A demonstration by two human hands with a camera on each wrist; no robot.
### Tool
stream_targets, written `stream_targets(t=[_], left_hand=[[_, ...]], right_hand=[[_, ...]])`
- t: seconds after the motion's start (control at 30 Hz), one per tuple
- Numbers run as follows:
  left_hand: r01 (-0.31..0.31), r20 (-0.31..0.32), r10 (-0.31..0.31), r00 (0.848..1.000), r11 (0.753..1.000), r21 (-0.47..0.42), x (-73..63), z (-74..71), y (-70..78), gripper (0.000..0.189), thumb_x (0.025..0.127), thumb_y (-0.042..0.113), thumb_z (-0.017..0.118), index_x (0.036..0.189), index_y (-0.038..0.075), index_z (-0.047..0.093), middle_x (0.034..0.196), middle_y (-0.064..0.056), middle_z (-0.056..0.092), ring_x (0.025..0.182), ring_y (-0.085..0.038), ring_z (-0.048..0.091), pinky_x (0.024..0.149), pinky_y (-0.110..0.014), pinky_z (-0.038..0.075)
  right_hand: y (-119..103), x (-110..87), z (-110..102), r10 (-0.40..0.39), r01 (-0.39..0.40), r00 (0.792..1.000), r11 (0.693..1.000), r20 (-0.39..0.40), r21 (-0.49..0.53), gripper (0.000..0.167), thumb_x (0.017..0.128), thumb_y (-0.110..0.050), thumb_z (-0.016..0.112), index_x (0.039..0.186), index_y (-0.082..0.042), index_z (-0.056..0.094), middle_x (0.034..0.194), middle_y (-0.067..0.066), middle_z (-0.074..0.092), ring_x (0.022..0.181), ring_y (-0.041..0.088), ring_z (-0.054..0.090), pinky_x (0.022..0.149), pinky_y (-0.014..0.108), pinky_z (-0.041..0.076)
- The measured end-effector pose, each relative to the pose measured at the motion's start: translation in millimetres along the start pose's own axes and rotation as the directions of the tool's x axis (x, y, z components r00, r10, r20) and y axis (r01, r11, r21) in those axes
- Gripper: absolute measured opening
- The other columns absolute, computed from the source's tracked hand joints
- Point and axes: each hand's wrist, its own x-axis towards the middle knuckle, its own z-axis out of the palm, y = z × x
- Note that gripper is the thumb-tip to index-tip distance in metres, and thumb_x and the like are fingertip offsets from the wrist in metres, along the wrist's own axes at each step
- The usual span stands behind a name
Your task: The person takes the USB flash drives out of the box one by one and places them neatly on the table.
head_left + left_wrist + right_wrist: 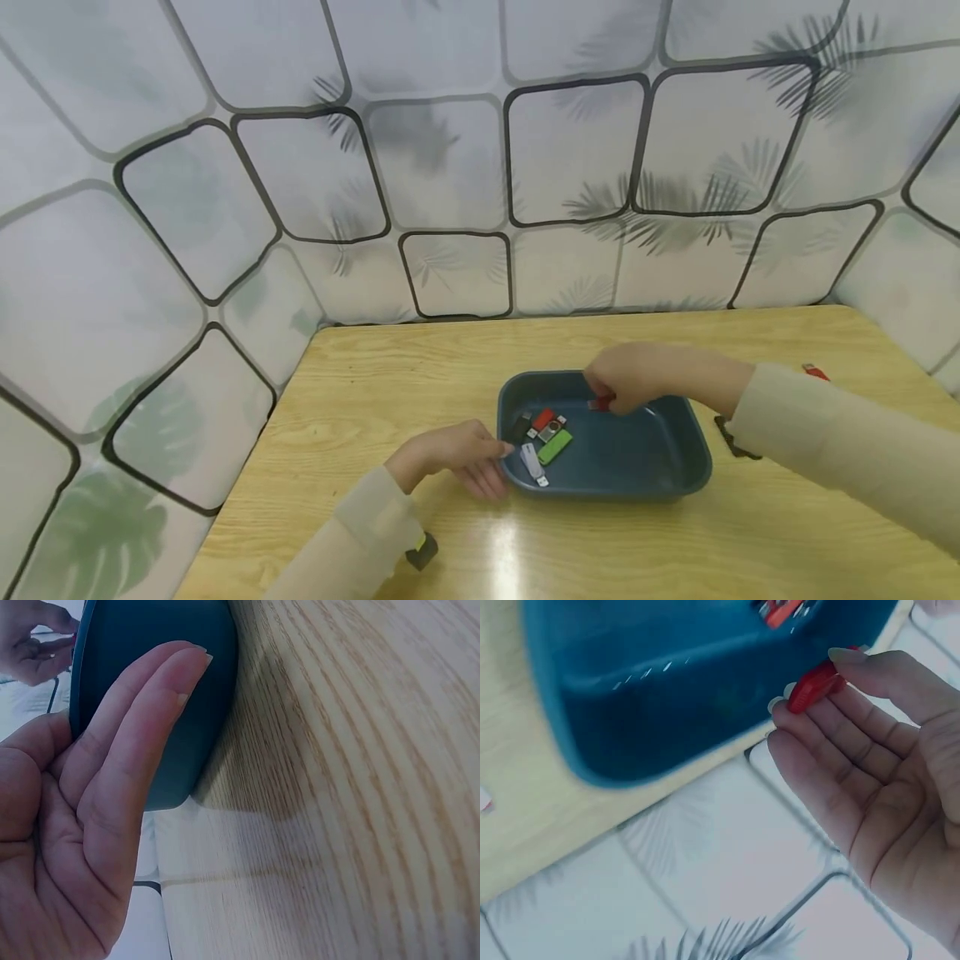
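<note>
My right hand (pixel 628 379) pinches a red USB stick (pixel 814 684) between thumb and fingertips, over the far side of a dark blue plastic tray (pixel 637 467). My left hand (pixel 457 454) holds the tray's left end, thumb over the rim and fingers along the outer wall. Several USB sticks lie together at the left inside the tray. Among them are a green one (pixel 555 447), a white one (pixel 533 463), a red one (pixel 543 419) and a black one (pixel 519 427). The right wrist view shows the held stick's metal plug poking out past the thumb.
Another red USB stick (pixel 815 372) lies on the wooden table (pixel 405 367) at the far right. A black object (pixel 735 438) lies partly under the right sleeve. Beside the left sleeve sits a small dark object with a yellow mark (pixel 422 551). Patterned cloth panels stand behind the table.
</note>
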Motion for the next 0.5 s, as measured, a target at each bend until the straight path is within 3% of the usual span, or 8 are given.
stream_targets(t=[0.23,0.5], left_hand=[[0.003,0.01,-0.003,1.0,1.0,-0.004,-2.4,-0.9,-1.0,0.041,0.098,0.025,0.047,0.087,-0.008,0.069,0.08,-0.02,0.071,0.071,-0.029,0.072,0.061,-0.036,0.06],[0.004,0.01,-0.005,1.0,1.0,0.02,-5.7,-4.9,3.9,0.042,0.099,0.025,0.046,0.087,-0.008,0.069,0.08,-0.02,0.071,0.071,-0.028,0.072,0.061,-0.035,0.06]], right_hand=[[23,-21.9,-7,0.061,-0.062,0.998,0.998,-0.034,-0.031,0.027,0.078,-0.005,0.067,0.063,-0.016,0.048,0.058,-0.007,0.038,0.053,0.008,0.03,0.049,0.02,0.025],[66,-53.7,6,0.144,-0.14,0.986,0.989,-0.083,0.053,0.034,0.081,-0.006,0.067,0.059,-0.018,0.043,0.054,-0.009,0.034,0.051,0.006,0.029,0.049,0.02,0.024]])
